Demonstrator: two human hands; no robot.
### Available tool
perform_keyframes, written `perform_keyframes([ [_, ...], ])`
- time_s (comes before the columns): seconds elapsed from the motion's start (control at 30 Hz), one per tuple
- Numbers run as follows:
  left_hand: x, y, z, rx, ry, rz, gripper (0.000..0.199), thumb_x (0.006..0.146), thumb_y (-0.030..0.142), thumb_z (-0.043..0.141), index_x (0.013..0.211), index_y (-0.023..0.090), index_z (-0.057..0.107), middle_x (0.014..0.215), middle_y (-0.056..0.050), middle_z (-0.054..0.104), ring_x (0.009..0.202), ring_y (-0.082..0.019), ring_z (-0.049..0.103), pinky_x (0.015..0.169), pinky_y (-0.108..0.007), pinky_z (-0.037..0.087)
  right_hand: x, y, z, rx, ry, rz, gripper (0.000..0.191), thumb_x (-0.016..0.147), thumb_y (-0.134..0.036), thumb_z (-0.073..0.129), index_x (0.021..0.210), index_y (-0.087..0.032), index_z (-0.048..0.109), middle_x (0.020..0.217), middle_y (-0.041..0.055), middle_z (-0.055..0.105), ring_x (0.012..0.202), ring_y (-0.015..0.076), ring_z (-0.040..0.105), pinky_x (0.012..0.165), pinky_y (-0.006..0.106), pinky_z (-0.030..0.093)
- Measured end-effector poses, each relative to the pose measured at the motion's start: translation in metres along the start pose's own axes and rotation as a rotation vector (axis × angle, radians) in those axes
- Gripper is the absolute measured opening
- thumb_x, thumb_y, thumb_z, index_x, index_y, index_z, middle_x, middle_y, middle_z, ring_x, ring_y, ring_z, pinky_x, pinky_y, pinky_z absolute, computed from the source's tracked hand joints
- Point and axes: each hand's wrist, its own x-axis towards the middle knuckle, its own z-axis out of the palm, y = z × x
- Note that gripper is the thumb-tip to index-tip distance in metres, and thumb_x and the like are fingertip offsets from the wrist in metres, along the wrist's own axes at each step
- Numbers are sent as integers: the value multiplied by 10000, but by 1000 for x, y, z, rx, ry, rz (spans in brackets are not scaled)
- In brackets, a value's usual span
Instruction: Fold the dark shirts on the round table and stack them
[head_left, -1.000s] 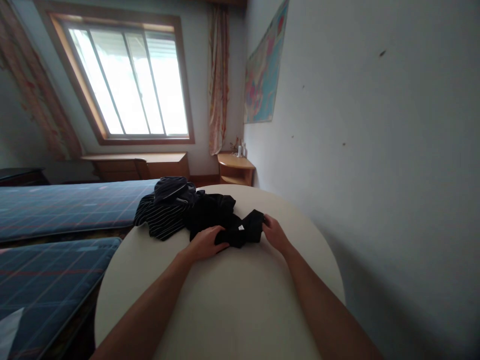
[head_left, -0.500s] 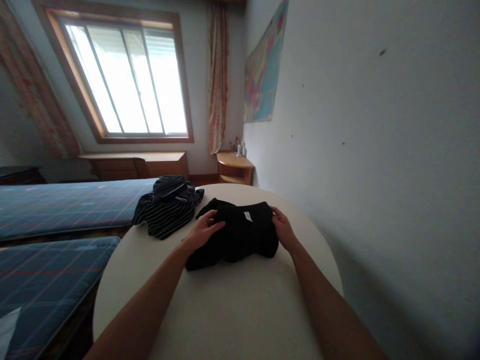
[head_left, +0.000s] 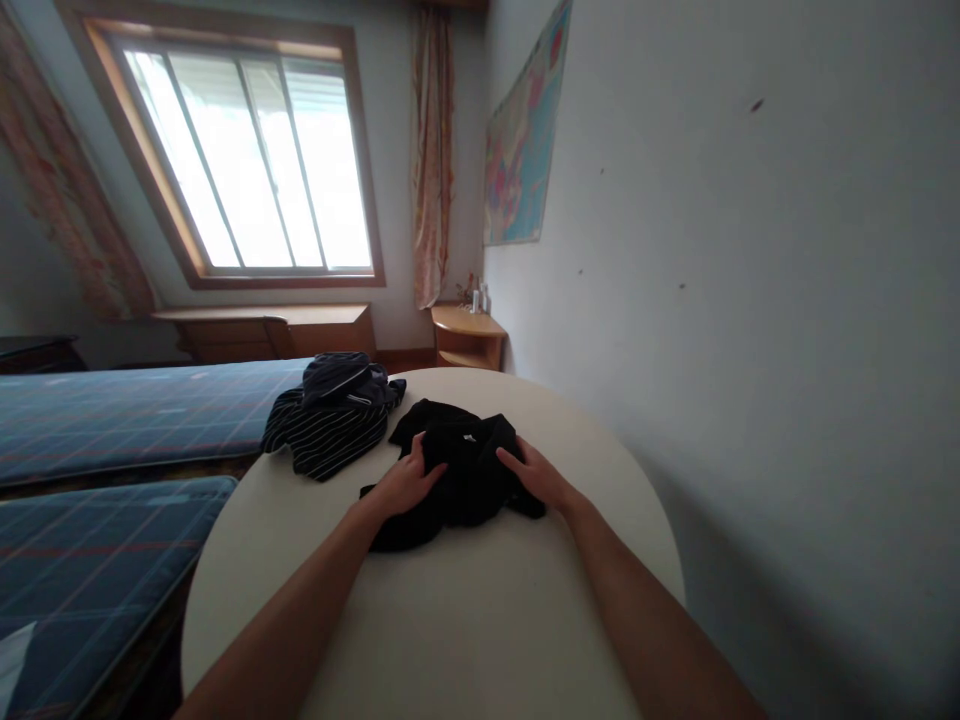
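A bunched black garment [head_left: 469, 485], its exact kind unclear, rests on the round white table [head_left: 480, 620]. Near its top edge a small white label shows. My left hand [head_left: 409, 482] grips the garment's left side, thumb on top and the other fingers partly hidden in the cloth. On the opposite side my right hand [head_left: 536, 475] holds a fold of the black cloth, thumb in front and fingers behind. Left of the black garment lies a heap of dark clothes [head_left: 330, 415], part of it with white stripes, touching neither hand.
Blue plaid mattresses [head_left: 112, 540] lie left of the table. A plain wall [head_left: 787, 350] with a map [head_left: 517, 150] runs along the right. Behind the table are a wooden desk [head_left: 330, 315], a corner shelf [head_left: 469, 322] and a window [head_left: 255, 160].
My right hand has moved left, drawing the garment's right side inward. The cloth is narrower and more crumpled, and its label shows less. The left hand has barely shifted.
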Motion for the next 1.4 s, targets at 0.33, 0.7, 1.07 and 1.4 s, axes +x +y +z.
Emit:
perform_keyframes([
  [0.33, -4, 25, -26, -413, -311, 167, 329, 840, 395, 602, 1058, 179, 722, 1015, -33, 754, 996, -271, 670, 902, -394, 529, -2, -18, -21, -79, 283, -106, 294, 854, -466, 614, 934, -185, 651, 920, 62, 713, 862, 242, 647, 824, 393, 529],
  [0.7, 1, 1, -19, -102, 5, 77, 444, 902, 470, 514, 1228, 189, 622, 1258, -112, 679, 1174, -304, 628, 1014, -394, 467, 0, 10, -9, -188, 84, -70, 599, 898, -413, 549, 1449, -222, 410, 1320, 118, 624, 1183, 266, 601, 1039, 478, 451],
  [1.07, -6, 2, -37, -535, -472, -10, 359, 849, 476, 593, 1053, 208, 717, 1050, -46, 757, 1034, -267, 681, 944, -398, 520, -9, -14, -34, -91, -188, 53, 293, 807, -356, 625, 1017, -168, 706, 1015, 71, 743, 914, 254, 679, 850, 396, 534],
  [1.4, 11, 3, -47, -377, 220, -84, 634, 799, 560, 617, 1263, 128, 614, 962, -85, 747, 862, -241, 682, 755, -326, 515, 0, -5, -35, -237, 290, -78, 369, 905, -414, 530, 1205, -218, 619, 1167, 79, 692, 1072, 236, 634, 980, 400, 460],
])
